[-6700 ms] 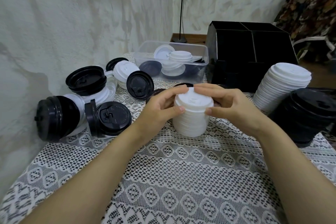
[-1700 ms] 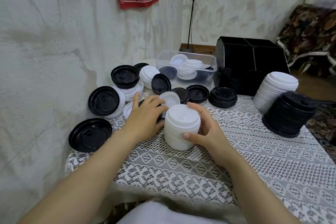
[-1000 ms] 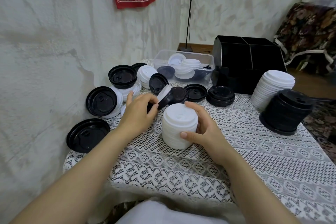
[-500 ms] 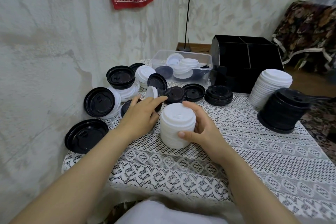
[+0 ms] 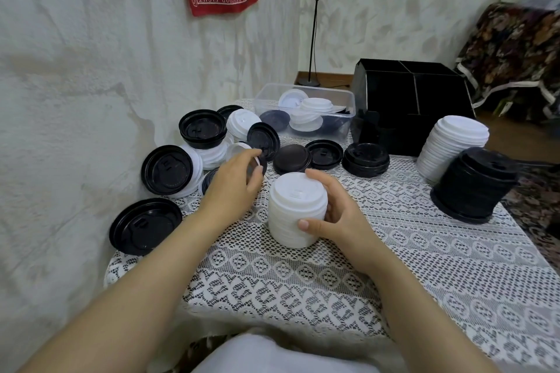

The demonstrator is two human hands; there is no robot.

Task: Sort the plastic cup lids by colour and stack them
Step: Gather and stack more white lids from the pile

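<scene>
Status: the sort is partly done.

Your right hand [image 5: 333,216] wraps the working stack of white lids [image 5: 298,212], thumb on the near side and fingers round the far side. This stack stands upright near the centre of the lace-covered worktop [image 5: 394,266]. Your left hand [image 5: 231,183] sits just left of it and pinches a single white lid [image 5: 239,148] by the rim between thumb and fingers. The lid is tilted up on edge. I cannot tell whether its lower rim touches the cloth.

Done so far:
- A tall white stack [image 5: 453,145] stands at the far right and leans.
- A tall black stack [image 5: 475,186] stands just near of the white one, close against it.
- A short black stack [image 5: 368,157] sits far of centre.

Left to do:
- A mixed heap [image 5: 209,142] of black and white lids overlaps at the far left by the wall.
- A large black lid [image 5: 145,225] lies flat at the near left edge.
- Two loose black lids [image 5: 292,158] lie side by side between the heap and the short black stack.
- A clear plastic tub [image 5: 333,91] at the far side holds more lids of both colours, jumbled.

Judgement: you are about midway at best, and no count is possible from here. The pinched lid is white, so it belongs on the stack under your right hand. The black divided box [image 5: 412,118] stands behind, and its contents are not visible.
</scene>
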